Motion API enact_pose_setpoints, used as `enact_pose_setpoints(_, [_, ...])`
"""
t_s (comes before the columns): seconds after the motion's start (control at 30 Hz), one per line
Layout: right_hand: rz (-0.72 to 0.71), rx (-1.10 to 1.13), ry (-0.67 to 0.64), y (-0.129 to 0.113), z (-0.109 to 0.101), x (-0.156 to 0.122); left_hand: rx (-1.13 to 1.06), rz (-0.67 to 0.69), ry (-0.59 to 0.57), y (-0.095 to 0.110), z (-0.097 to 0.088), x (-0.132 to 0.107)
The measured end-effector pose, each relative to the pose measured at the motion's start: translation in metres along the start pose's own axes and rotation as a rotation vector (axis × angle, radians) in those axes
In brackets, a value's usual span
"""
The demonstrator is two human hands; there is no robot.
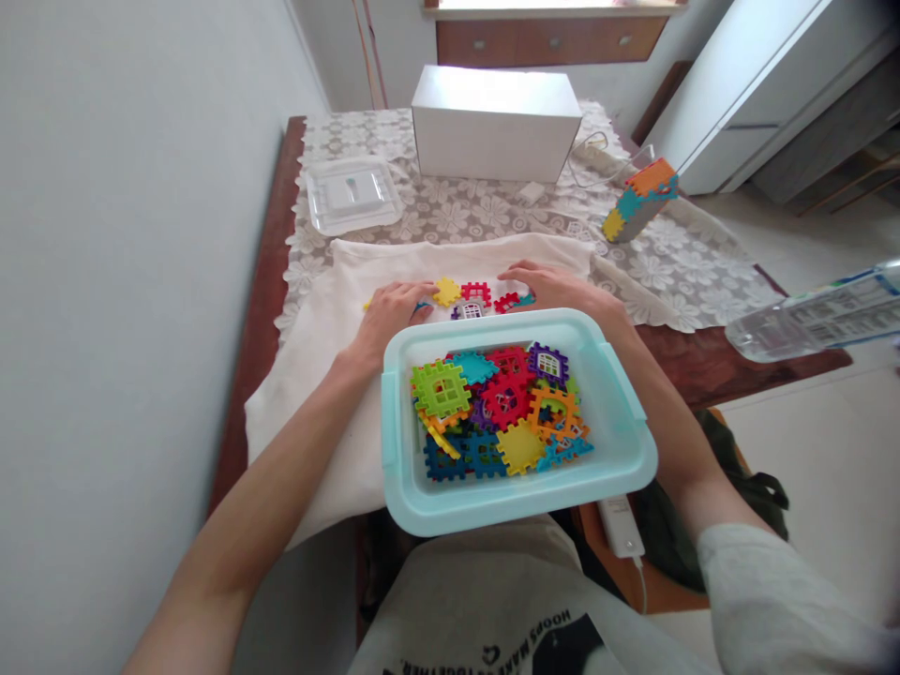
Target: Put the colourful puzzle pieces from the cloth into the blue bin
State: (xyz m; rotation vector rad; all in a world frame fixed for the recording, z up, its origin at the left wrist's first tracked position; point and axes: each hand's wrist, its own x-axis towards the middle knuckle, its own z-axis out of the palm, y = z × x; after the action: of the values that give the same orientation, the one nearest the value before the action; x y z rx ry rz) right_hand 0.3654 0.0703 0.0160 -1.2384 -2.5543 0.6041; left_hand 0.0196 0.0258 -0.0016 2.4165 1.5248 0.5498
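Right now your left hand (392, 314) lies palm down on the white cloth (330, 375), fingers spread and loose, gripping nothing, its fingertips just beside a yellow tile (445, 292). Your right hand (555, 286) rests the same way, flat and unclenched, with its fingers touching a red tile (506, 302) and a teal piece partly hidden beneath them. Between your hands sit a red grid tile (476, 292) and a purple window tile (470, 310), all on the cloth just beyond the far rim of the pale blue tub (625, 412). That tub stands between your forearms and holds a heap of coloured interlocking tiles (502, 412). Farther back on the bench you have a clear lid (352, 194), a white box (496, 122) and a built block of tiles (639, 199) lying tilted on the lace cover (478, 202).
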Motion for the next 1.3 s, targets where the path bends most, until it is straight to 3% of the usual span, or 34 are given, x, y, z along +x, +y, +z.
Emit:
enact_pose_setpoints(0.23, [0.004,-0.041,0.024,-0.022,0.020,0.016,-0.011,0.016,0.003,0.002,0.001,-0.001])
enact_pose_setpoints(0.47, [0.010,0.090,0.077,-0.029,0.036,0.027,0.004,0.022,0.001,0.003,0.001,-0.001])
enact_pose_setpoints(0.73, [-0.115,0.146,-0.036,-0.032,0.049,0.023,-0.012,0.032,0.011,0.002,0.001,-0.002])
enact_pose_setpoints(0.9, [-0.199,0.231,-0.018,-0.035,0.044,0.023,0.026,-0.009,0.019,0.005,-0.002,-0.003])
enact_pose_setpoints(1.2, [-0.049,0.120,-0.004,-0.025,0.056,0.035,-0.047,-0.027,0.050,0.002,-0.004,-0.003])
enact_pose_setpoints(1.3, [-0.062,0.117,0.027,-0.023,0.057,0.034,-0.112,-0.009,0.072,0.002,-0.003,-0.003])
